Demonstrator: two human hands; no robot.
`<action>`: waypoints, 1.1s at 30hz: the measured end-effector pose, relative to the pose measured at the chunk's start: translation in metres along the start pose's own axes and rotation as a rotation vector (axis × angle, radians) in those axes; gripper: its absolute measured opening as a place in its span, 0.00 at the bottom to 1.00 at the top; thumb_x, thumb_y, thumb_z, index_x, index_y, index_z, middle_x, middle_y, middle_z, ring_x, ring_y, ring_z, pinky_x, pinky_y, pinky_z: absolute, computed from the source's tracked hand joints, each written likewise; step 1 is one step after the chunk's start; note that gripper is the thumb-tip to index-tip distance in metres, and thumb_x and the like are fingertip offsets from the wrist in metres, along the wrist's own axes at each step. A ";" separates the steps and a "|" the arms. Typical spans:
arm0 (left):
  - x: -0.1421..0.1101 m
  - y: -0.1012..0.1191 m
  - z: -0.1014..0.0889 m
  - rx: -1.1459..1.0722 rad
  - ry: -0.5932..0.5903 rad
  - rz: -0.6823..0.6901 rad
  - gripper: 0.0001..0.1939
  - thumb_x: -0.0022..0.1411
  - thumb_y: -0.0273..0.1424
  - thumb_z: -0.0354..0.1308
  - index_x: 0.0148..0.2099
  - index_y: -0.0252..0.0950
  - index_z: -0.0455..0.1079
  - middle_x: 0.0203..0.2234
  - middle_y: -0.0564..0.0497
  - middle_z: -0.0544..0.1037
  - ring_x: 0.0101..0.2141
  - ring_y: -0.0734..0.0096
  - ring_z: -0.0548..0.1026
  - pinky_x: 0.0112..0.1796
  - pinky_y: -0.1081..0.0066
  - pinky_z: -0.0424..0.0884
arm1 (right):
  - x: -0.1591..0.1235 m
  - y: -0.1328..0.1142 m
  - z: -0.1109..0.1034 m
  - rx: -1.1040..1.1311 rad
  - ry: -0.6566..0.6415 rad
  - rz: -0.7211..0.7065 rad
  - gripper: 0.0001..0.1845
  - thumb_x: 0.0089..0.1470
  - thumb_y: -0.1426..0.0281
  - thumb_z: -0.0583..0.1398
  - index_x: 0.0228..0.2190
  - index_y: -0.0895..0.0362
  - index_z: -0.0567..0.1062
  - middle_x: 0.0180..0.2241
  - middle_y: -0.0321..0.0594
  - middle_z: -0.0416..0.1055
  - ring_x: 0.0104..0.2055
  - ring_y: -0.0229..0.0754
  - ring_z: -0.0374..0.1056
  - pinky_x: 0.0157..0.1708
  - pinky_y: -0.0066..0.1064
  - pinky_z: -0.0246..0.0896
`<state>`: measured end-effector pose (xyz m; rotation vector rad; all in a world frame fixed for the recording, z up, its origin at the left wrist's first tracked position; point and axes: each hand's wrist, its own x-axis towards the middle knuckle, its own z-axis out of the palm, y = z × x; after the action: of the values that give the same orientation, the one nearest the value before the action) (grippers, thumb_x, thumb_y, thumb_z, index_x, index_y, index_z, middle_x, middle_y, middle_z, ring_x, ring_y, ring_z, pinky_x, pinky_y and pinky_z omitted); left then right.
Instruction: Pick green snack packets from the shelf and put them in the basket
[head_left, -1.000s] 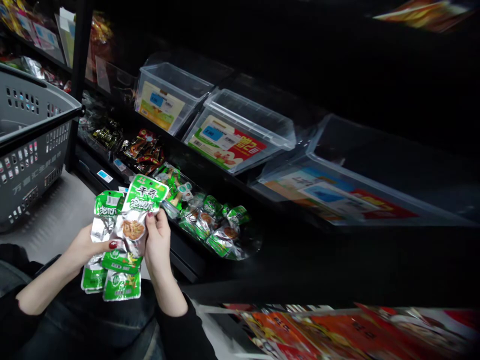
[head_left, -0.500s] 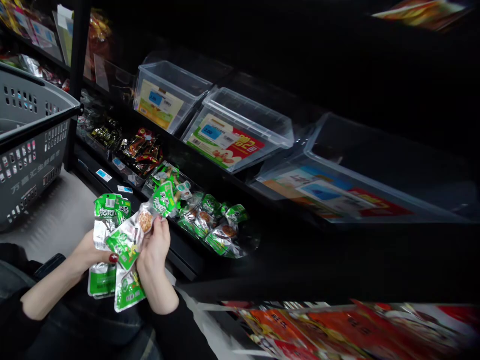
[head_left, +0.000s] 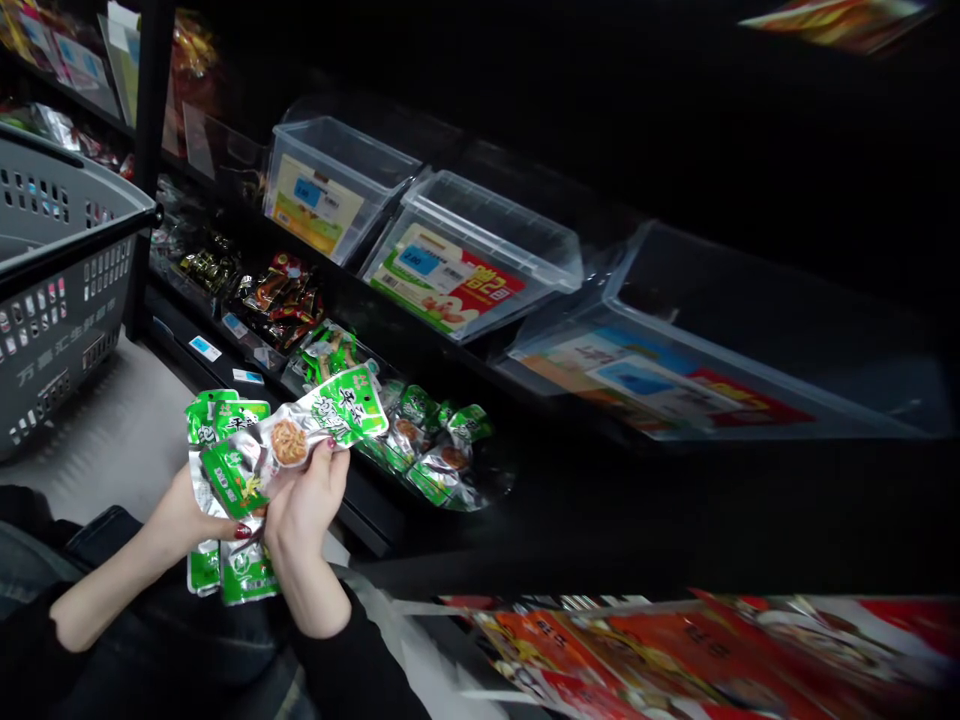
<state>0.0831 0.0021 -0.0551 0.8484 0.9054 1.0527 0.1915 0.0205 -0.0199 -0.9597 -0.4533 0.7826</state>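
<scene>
Several green-and-silver snack packets [head_left: 289, 440] are between my two hands, overlapping each other. My left hand [head_left: 184, 515] is closed round the lower packets, its thumb laid across their front. My right hand [head_left: 307, 510] pinches the top packet, which tilts up to the right and shows a round brown food picture. Its fingers are partly hidden behind that packet. Just beyond my hands, more packets of the same look [head_left: 427, 445] lie in a clear bin on the low shelf.
To the left stands a grey shopping basket [head_left: 67, 290] with a perforated wall. Clear plastic bins [head_left: 472, 255] with price labels line the shelf above. Dark-wrapped snacks [head_left: 277, 300] lie left of the green ones. Orange and red bags [head_left: 600, 650] fill the lower right.
The top packet in my right hand has swung flatter and farther right, showing more of its front. The packets in my left hand sit more closely together.
</scene>
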 end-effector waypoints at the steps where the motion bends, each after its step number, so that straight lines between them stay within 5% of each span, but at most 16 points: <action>1: 0.001 0.000 0.000 0.000 0.029 -0.029 0.31 0.25 0.19 0.70 0.38 0.35 0.69 0.33 0.48 0.81 0.39 0.51 0.76 0.41 0.61 0.70 | 0.004 -0.002 -0.001 0.013 0.003 0.004 0.01 0.52 0.67 0.54 0.30 0.49 0.65 0.30 0.29 0.69 0.34 0.34 0.69 0.40 0.32 0.65; 6: 0.005 0.002 -0.008 -0.047 0.139 -0.106 0.26 0.26 0.18 0.69 0.34 0.34 0.72 0.30 0.47 0.81 0.35 0.51 0.77 0.38 0.62 0.71 | 0.041 -0.022 -0.013 -0.034 -0.164 0.135 0.06 0.44 0.67 0.61 0.26 0.54 0.68 0.24 0.31 0.71 0.28 0.37 0.69 0.36 0.34 0.67; 11: 0.007 0.010 -0.016 -0.005 0.175 -0.059 0.22 0.30 0.19 0.69 0.34 0.34 0.73 0.31 0.47 0.81 0.35 0.55 0.77 0.37 0.66 0.71 | 0.049 -0.031 -0.014 -0.183 -0.513 0.348 0.07 0.40 0.69 0.63 0.26 0.56 0.72 0.23 0.33 0.72 0.26 0.40 0.69 0.34 0.37 0.66; 16: 0.007 0.012 -0.018 -0.088 0.193 -0.060 0.18 0.35 0.26 0.68 0.35 0.33 0.74 0.31 0.48 0.82 0.35 0.57 0.78 0.36 0.67 0.71 | 0.034 -0.018 -0.009 -0.351 -0.665 0.204 0.10 0.47 0.64 0.61 0.33 0.55 0.72 0.30 0.36 0.73 0.33 0.41 0.68 0.37 0.32 0.63; 21: 0.007 0.010 -0.013 -0.133 0.145 -0.133 0.18 0.43 0.37 0.65 0.36 0.31 0.74 0.25 0.48 0.81 0.29 0.59 0.78 0.32 0.67 0.71 | 0.025 -0.006 -0.007 -0.280 -0.576 0.091 0.07 0.49 0.64 0.59 0.30 0.54 0.70 0.28 0.33 0.71 0.30 0.39 0.67 0.34 0.31 0.62; 25: 0.009 0.004 -0.012 -0.133 0.155 -0.104 0.18 0.35 0.30 0.69 0.34 0.31 0.75 0.23 0.48 0.81 0.28 0.57 0.78 0.31 0.68 0.71 | 0.011 0.008 -0.001 -0.074 -0.443 0.216 0.06 0.46 0.67 0.60 0.30 0.54 0.70 0.29 0.33 0.72 0.30 0.39 0.68 0.36 0.33 0.63; 28: 0.010 0.003 -0.015 -0.198 0.151 -0.110 0.17 0.36 0.30 0.68 0.33 0.31 0.75 0.23 0.48 0.81 0.27 0.59 0.78 0.30 0.69 0.71 | 0.012 0.008 0.001 -0.068 -0.476 0.269 0.08 0.44 0.68 0.61 0.30 0.54 0.70 0.30 0.34 0.72 0.31 0.38 0.67 0.37 0.33 0.62; 33: 0.008 0.012 -0.019 -0.192 0.165 -0.144 0.17 0.37 0.30 0.68 0.34 0.30 0.74 0.25 0.48 0.82 0.26 0.64 0.78 0.30 0.70 0.72 | 0.037 -0.019 -0.008 -0.246 -0.491 0.009 0.07 0.46 0.65 0.60 0.30 0.53 0.69 0.28 0.32 0.68 0.30 0.36 0.63 0.34 0.29 0.59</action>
<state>0.0640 0.0156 -0.0535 0.5348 0.9713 1.0752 0.2282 0.0373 -0.0073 -0.9940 -0.9898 0.9889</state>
